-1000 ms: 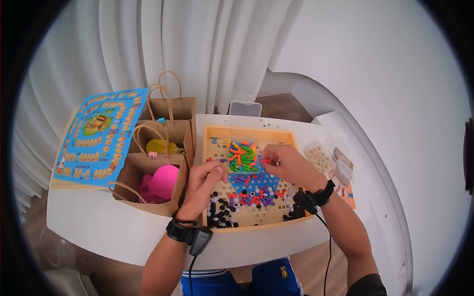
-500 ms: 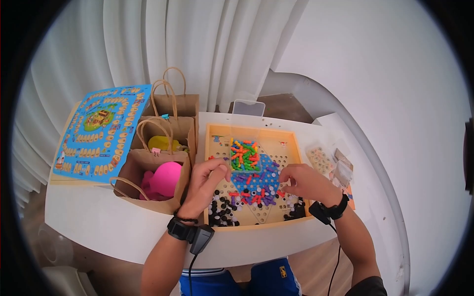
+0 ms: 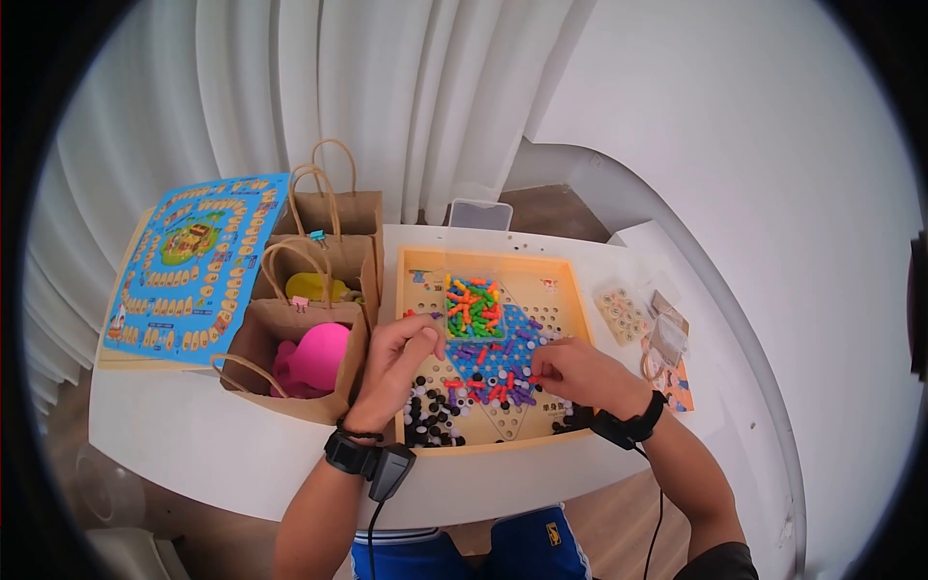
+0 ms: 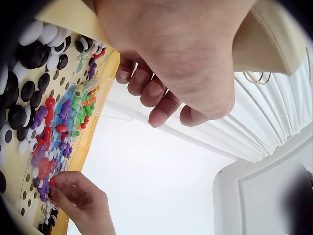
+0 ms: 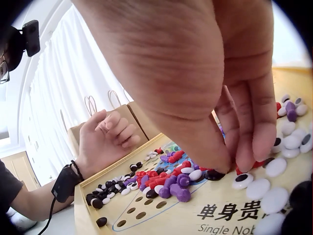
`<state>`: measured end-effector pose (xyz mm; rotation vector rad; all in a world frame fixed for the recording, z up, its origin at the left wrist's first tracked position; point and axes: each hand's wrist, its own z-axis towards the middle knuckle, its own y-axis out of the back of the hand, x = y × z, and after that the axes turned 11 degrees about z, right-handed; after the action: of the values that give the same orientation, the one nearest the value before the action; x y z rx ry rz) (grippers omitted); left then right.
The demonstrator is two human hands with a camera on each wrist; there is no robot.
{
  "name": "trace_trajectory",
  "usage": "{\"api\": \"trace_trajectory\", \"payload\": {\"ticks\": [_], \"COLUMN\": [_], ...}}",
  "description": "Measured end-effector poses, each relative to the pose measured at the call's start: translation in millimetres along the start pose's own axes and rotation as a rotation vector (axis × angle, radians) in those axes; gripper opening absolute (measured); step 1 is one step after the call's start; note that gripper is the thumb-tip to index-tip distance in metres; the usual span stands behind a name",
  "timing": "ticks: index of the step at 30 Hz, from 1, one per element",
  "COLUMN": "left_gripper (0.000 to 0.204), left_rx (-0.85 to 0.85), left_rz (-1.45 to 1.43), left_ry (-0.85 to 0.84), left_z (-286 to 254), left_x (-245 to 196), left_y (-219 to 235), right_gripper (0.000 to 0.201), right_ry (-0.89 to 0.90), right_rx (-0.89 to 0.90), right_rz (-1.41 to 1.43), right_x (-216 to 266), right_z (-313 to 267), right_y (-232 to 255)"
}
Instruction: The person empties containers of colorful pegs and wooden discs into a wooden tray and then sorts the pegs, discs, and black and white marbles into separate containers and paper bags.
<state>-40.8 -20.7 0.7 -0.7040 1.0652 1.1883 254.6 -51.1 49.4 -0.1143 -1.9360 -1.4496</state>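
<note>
My right hand [image 3: 585, 372] is low over the right part of a wooden game board [image 3: 483, 449], pinching a red peg [image 5: 248, 168] among scattered pieces. Purple pegs [image 5: 177, 188], other red pegs and black and white round pieces lie around its fingertips. Towards the back of the board, a clear plastic box [image 3: 476, 338] holds green, orange, yellow and other coloured pegs [image 3: 474, 304]. Over the board's left edge hangs my left hand [image 3: 394, 362], fingers loosely curled and holding nothing, as the left wrist view shows.
Brown paper bags [image 3: 338, 387] stand left of the board, one with a pink object [image 3: 324, 353] inside. A blue game sheet [image 3: 193, 261] leans farther left. Round wooden pieces [image 3: 623, 317] and small packets [image 3: 669, 333] lie to the right. Behind the board is a clear lid [image 3: 480, 215].
My right hand left the side of the clear box, where it held a red peg, and came back and down to the loose pieces. It now pinches a red peg there. My left hand stayed put.
</note>
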Motion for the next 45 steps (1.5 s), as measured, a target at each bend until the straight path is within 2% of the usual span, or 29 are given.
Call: {"api": "trace_trajectory", "payload": {"ticks": [5, 7, 13, 17, 19, 29, 32, 34, 35, 37, 41, 44, 45], "left_gripper": [0.037, 0.037, 0.036, 0.036, 0.036, 0.037, 0.037, 0.037, 0.037, 0.037, 0.037, 0.037, 0.037], "left_rx": [0.002, 0.003, 0.006, 0.001, 0.004, -0.001, 0.001, 0.006, 0.005, 0.003, 0.004, 0.008, 0.006], "left_rz": [-0.01, -0.01, -0.005, 0.0, -0.001, -0.007, 0.003, -0.001, -0.006, -0.005, 0.009, -0.007, -0.008], "left_ry": [-0.021, -0.021, -0.017, -0.021, -0.017, -0.012, -0.007, -0.013, -0.017, -0.013, -0.009, -0.01, -0.009], "left_z": [0, 0, 0, 0, 0, -1, 0, 1, 1, 0, 0, 0, 0], "left_x": [0, 0, 1, 3, 1, 1, 0, 0, 1, 2, 2, 0, -1], "left_y": [0, 0, 0, 0, 0, 0, 0, 0, 0, -1, 0, 0, 0], "right_gripper": [0.009, 0.009, 0.013, 0.013, 0.011, 0.01, 0.01, 0.011, 0.011, 0.013, 0.013, 0.014, 0.015], "right_ry": [0.012, -0.026, -0.126, -0.037, 0.067, -0.047, -0.002, 0.031, 0.031, 0.085, 0.063, 0.031, 0.042], "right_rx": [0.023, -0.046, -0.014, 0.026, 0.014, 0.08, -0.03, -0.177, -0.181, -0.276, -0.324, -0.298, -0.226], "right_rz": [-0.03, -0.005, -0.011, -0.025, -0.037, -0.04, 0.097, 0.18, 0.181, 0.338, 0.41, 0.243, 0.203], "right_x": [7, 8, 10, -3, -7, 10, 19, 24, 24, 21, 21, 18, 17], "right_z": [-1, -4, -10, -13, -14, -3, 19, 37, 46, 61, 62, 46, 40], "right_y": [3, 7, 23, 14, 8, 18, 22, 22, 20, 16, 14, 15, 14]}}
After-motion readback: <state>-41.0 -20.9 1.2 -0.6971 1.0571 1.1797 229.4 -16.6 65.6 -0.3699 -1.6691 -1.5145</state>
